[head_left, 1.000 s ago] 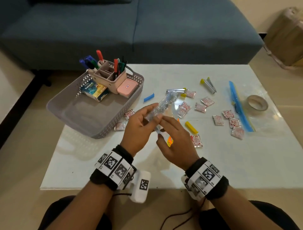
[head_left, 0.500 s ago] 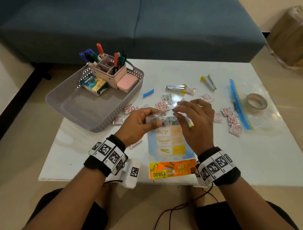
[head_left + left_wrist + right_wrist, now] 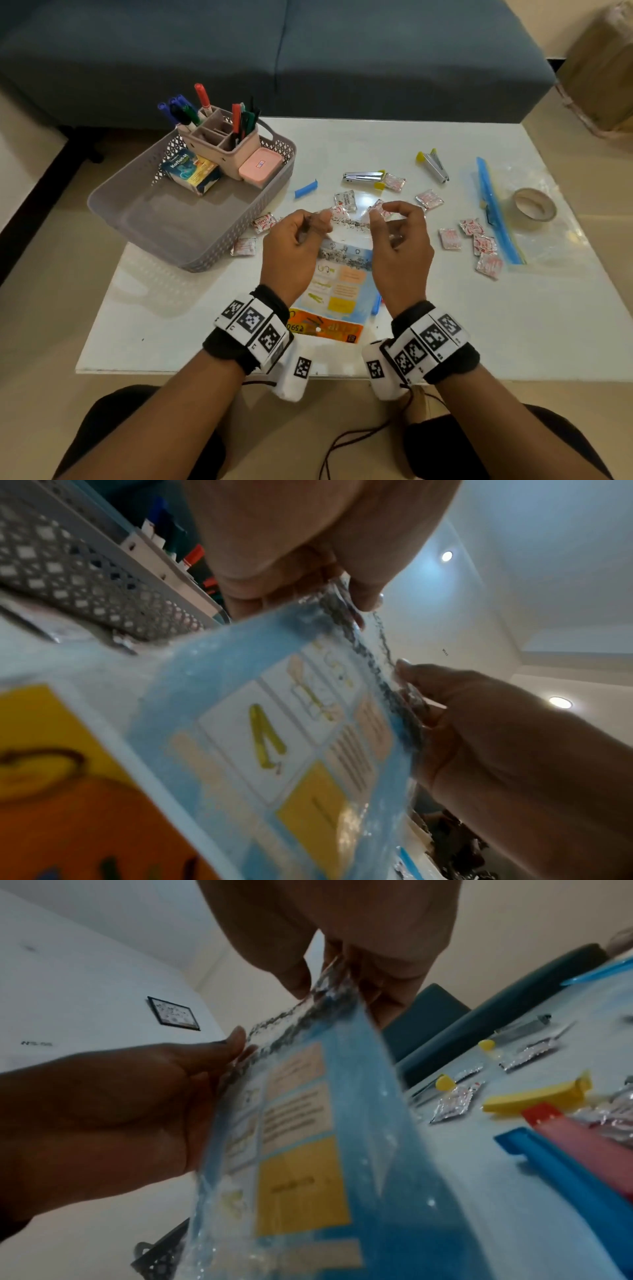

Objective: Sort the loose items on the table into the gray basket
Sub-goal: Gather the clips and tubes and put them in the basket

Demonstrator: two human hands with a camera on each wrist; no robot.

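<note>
Head view, hands: left hand and right hand each pinch an upper corner of the clear plastic bag with a blue, yellow and orange printed card inside.
Head view, change: a second ago the bag was bunched between both hands; now it hangs flat and spread over the near edge of the white counter.
Head view, task items: small red-and-white foil sachets, two metal clips with yellow tips, a short blue clip, a long blue bar and a tape roll lie loose on the counter.
Head view, basket: gray perforated plastic basket sits left of the hands, holding a pen caddy, a pink case and a box.
Left wrist view: thumb and fingers nip the bag's crinkled top edge; basket wall just beside.
Right wrist view: same pinch from the opposite corner; a yellow clip and sachets lie on the counter.
Meaning: the bag mouth is probably about to be opened or straightened; nothing from this handful is in the basket yet.
</note>
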